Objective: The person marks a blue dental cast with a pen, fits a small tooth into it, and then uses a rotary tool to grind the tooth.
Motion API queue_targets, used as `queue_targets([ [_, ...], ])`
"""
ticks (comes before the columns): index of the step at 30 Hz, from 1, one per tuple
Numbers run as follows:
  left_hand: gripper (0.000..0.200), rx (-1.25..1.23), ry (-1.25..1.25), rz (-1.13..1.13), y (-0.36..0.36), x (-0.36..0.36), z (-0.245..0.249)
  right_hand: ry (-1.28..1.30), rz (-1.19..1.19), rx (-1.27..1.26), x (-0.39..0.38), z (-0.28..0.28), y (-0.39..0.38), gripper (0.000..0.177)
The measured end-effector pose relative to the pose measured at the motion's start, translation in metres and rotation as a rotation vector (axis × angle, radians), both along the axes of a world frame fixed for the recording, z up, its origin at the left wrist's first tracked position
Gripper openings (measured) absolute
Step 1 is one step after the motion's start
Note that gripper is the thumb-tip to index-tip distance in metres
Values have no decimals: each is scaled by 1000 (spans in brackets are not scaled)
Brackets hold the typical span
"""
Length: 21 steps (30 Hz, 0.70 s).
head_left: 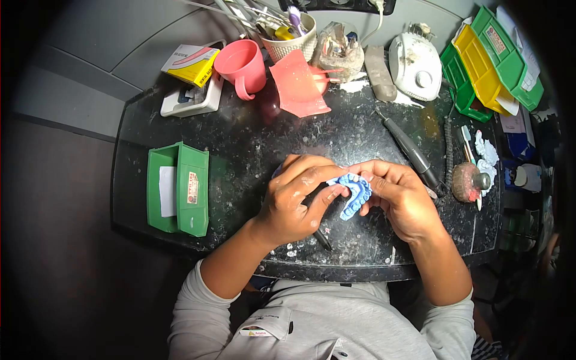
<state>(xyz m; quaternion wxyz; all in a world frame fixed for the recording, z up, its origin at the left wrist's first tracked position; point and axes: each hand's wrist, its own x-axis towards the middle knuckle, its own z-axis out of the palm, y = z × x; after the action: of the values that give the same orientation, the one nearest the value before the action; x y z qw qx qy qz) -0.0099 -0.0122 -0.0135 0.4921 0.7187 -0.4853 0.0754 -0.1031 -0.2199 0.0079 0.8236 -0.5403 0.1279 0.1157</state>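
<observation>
A blue horseshoe-shaped dental cast (355,201) with tooth shapes along its curve is held up over the front middle of the bench. My left hand (297,198) pinches its left end between thumb and fingers. On the other side, my right hand (399,195) is closed on its upper right part, thumb against the teeth. Fingers cover some of the cast's upper edge. Beneath my left hand, a dark slender tool (323,240) lies on the bench, its other end hidden. The grey rotary handpiece (411,150) rests beyond my right hand.
A green bin (193,198) stands left on the black worktop (240,138). At the back are a pink mug (240,63), pink sheet (297,87), tool basket (297,45) and white control unit (415,66). A round brush-like piece (465,182) and stacked bins (486,54) are right.
</observation>
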Motion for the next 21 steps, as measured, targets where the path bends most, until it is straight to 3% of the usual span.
queue_targets([
  [2, 26, -57, 113, 26, -2, -3, -2, -1, -13, -45, 0, 3, 3, 27],
  [5, 26, -52, 75, 57, 0, -2, -3, -78, -151, -228, -2, 10, 9, 24],
  [8, 26, -61, 74, 68, 0, -3, -4, -397, -198, -614, -5, 12, 15, 30],
  [11, 27, -33, 25, 60, 1, -3, -5, -558, -182, -887, -2, 12, 16, 23],
  [21, 25, -61, 4, 40, -2, -6, -4, -569, -231, -898, -4, 11, 16, 16],
])
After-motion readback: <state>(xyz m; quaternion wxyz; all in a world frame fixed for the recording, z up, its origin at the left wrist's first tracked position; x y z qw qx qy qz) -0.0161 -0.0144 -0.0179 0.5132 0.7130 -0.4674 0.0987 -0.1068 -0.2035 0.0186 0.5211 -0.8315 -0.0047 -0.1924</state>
